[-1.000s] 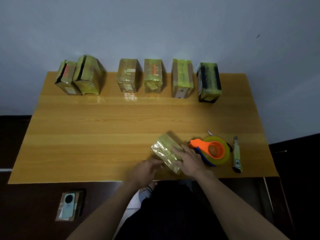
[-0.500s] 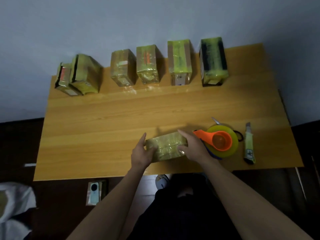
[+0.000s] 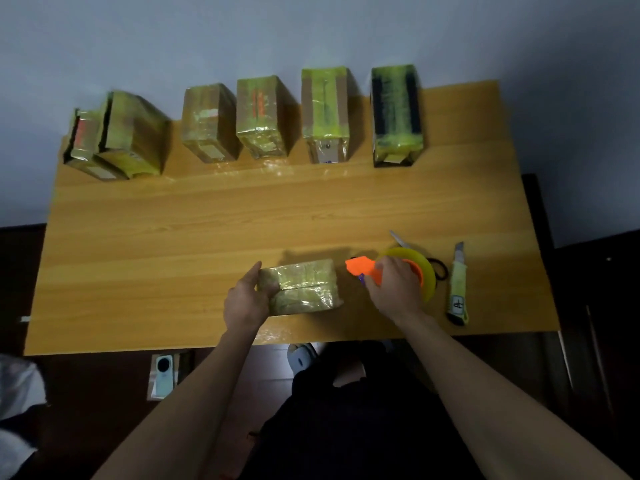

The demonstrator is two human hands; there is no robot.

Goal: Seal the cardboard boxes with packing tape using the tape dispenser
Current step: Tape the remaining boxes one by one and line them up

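A small cardboard box [image 3: 304,285] wrapped in glossy yellowish tape lies near the table's front edge. My left hand [image 3: 246,299] holds its left end, thumb on top. To its right sits the orange tape dispenser [image 3: 363,268] carrying a yellow tape roll [image 3: 427,271]. My right hand [image 3: 394,287] lies over the dispenser with fingers curled round its orange body. Several taped boxes stand in a row at the back, from the leftmost pair [image 3: 117,136] to the dark box [image 3: 396,114].
A yellow utility knife [image 3: 459,284] lies right of the tape roll, and scissors [image 3: 401,239] poke out behind it. The wooden table [image 3: 207,230] has open surface in its middle. On the dark floor below lie a phone on a box [image 3: 162,374] and a slipper [image 3: 301,356].
My right hand left the box's right end and moved right onto the tape dispenser. My left hand stayed on the box's left end. The camera view shifted slightly.
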